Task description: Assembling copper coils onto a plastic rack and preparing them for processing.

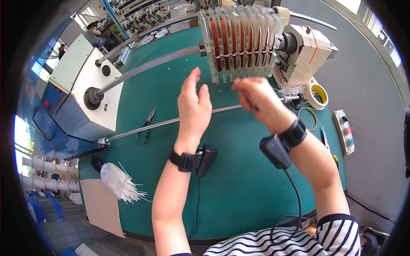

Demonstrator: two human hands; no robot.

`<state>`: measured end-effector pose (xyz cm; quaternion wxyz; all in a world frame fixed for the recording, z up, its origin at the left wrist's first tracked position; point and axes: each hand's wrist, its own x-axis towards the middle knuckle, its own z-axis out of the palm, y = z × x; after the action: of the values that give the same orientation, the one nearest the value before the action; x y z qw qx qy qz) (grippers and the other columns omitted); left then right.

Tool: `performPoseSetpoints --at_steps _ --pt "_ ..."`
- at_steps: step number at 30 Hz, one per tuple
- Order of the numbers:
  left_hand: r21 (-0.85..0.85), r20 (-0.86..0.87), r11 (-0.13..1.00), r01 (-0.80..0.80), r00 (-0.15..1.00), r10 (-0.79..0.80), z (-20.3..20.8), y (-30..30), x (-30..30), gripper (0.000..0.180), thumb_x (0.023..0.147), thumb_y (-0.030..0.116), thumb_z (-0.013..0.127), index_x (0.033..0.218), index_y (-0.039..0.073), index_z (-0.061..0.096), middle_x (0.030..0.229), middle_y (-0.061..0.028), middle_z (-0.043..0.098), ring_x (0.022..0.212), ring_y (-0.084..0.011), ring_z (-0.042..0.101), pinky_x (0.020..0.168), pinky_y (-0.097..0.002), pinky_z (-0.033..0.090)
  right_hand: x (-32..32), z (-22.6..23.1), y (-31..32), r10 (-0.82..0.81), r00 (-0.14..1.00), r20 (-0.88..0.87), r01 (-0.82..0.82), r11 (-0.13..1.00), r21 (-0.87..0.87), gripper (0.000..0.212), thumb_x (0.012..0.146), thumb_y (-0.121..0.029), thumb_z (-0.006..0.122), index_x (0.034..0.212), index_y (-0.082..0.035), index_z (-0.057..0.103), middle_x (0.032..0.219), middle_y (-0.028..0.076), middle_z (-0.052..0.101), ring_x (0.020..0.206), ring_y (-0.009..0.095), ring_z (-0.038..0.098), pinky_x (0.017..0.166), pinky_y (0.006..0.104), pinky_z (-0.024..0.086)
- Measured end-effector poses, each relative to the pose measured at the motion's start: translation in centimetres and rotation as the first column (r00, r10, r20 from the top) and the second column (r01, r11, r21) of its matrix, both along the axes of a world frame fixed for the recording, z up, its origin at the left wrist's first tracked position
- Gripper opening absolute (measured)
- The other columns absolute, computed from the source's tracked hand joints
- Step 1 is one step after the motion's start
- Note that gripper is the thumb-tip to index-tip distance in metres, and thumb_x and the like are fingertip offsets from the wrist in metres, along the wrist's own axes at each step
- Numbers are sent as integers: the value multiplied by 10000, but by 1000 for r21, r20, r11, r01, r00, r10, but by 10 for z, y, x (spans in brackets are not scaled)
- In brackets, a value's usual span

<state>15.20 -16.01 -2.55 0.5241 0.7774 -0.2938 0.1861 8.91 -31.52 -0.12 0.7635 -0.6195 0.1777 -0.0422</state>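
Observation:
My left hand (194,104) is raised over the green table, its fingers stretched out and nothing in it. My right hand (261,101) has its fingers curled closed; a dark bit shows at the palm, but I cannot make out what it is. Just beyond both hands stands a winding former (239,40) of translucent plates on a shaft. Reddish-brown wire coils (244,34) fill its gaps, with white ties (243,54) across them. Below the hands a thin metal rod (164,122) crosses the table. Pliers (147,124) lie left of my left hand.
A white machine housing (96,87) stands left, a motor block (305,55) right. A plastic bag of white cable ties (119,181) lies near left. At right are more ties (294,90), a tape roll (316,95), scissors (326,138) and a button box (344,132).

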Motion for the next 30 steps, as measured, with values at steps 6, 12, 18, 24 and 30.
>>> performPoseSetpoints --at_steps 6,12,18,24,30 --pt "55 -48 993 105 994 -102 53 -16 -36 354 889 15 475 1241 -9 502 1198 -155 581 1085 -217 566 875 -312 457 -30 -79 75 189 981 -47 -194 941 -277 445 800 -326 656 946 94 624 722 176 636 721 247 638 669 367 492" --pt "293 142 944 -150 983 112 37 -6 11 361 832 32 546 1188 -20 519 1170 -172 560 1083 -304 541 914 -376 441 -56 -60 -14 71 959 275 191 555 -809 475 777 -228 657 1132 53 512 1065 228 538 1031 386 482 894 437 414" --pt "511 536 721 -467 830 157 32 -9 89 474 734 77 669 1170 7 497 1133 -153 549 1101 -308 495 935 -419 384 -3 12 -146 139 902 408 426 -432 -795 595 698 -50 608 1255 51 425 1288 178 484 1290 329 346 1046 434 302" --pt "591 473 681 -432 870 141 34 -24 125 192 732 159 636 909 89 619 794 -122 643 785 -318 614 677 -401 464 48 40 -171 300 932 203 340 -535 -773 772 623 -131 735 1287 45 383 1322 165 466 1338 286 296 1137 442 172" --pt "476 589 708 -522 787 184 28 -29 131 123 681 159 641 651 90 544 609 -83 581 598 -296 590 504 -397 439 62 45 -174 427 861 278 445 -367 -817 487 666 -158 681 1142 -140 584 1209 110 565 1202 276 450 1137 476 130"
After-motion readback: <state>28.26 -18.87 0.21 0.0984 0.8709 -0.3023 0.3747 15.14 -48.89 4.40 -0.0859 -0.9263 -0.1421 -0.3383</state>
